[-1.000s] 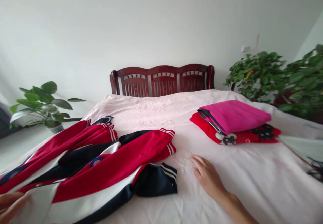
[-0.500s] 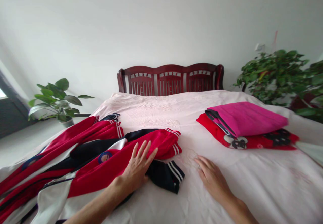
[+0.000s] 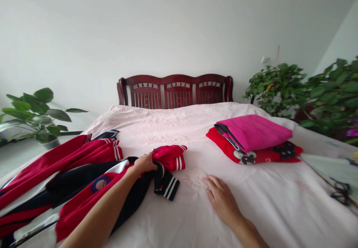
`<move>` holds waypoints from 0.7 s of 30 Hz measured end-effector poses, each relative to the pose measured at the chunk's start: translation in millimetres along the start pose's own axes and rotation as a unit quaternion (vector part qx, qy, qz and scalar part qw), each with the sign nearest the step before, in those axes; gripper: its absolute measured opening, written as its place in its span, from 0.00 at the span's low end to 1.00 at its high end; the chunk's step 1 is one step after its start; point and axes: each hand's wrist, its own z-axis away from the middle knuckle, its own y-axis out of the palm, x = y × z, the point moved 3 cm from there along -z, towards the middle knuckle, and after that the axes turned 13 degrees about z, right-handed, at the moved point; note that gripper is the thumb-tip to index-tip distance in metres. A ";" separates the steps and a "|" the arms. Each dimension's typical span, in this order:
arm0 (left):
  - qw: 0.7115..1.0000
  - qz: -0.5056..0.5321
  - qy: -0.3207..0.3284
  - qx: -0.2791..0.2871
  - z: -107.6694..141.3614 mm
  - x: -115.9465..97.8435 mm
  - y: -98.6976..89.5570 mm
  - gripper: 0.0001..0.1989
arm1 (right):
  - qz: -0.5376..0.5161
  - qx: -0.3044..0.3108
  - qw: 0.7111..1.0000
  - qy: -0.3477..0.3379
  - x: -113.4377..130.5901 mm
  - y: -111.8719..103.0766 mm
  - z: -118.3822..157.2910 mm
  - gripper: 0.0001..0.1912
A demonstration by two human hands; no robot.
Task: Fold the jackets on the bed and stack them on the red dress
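Note:
My left hand [image 3: 144, 163] is closed around the red and navy sleeves of a track jacket [image 3: 114, 173], bunching the cloth just short of the striped cuffs. The red sleeve end pokes out past my fingers, and the navy cuff hangs beside it. Part of the jacket is hidden under my forearm. Flat on the pale pink bedsheet [image 3: 173, 222], my right hand [image 3: 220, 195] rests with its fingers stretched out, holding nothing. More red, white and navy garments [image 3: 64, 154] lie spread to the left of the jacket.
On the right of the bed, a folded magenta cloth [image 3: 256, 130] sits on a folded red printed garment [image 3: 256, 156]. Dark-framed glasses [image 3: 341, 190] lie near the right edge. A wooden headboard [image 3: 176, 91] stands behind, with potted plants [image 3: 41, 110] on both sides.
My left hand, earlier lying spread on the red sleeve, has closed on the jacket sleeves and gathered them up. My view has swung right, bringing the glasses into sight.

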 end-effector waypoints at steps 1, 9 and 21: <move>1.000 -0.010 0.001 -0.004 10.5 -5.3 3.8 0.26 | 0.000 0.000 1.000 -0.001 -0.1 -0.1 -0.1 0.22; 0.957 -0.190 0.219 -0.012 146.6 -34.1 12.2 0.30 | -0.012 -0.024 0.999 -0.021 -13.2 16.1 4.7 0.22; 0.921 -0.225 0.132 -0.287 63.9 -27.9 -203.5 0.25 | -0.002 -0.027 0.999 -0.021 -19.2 25.2 4.7 0.22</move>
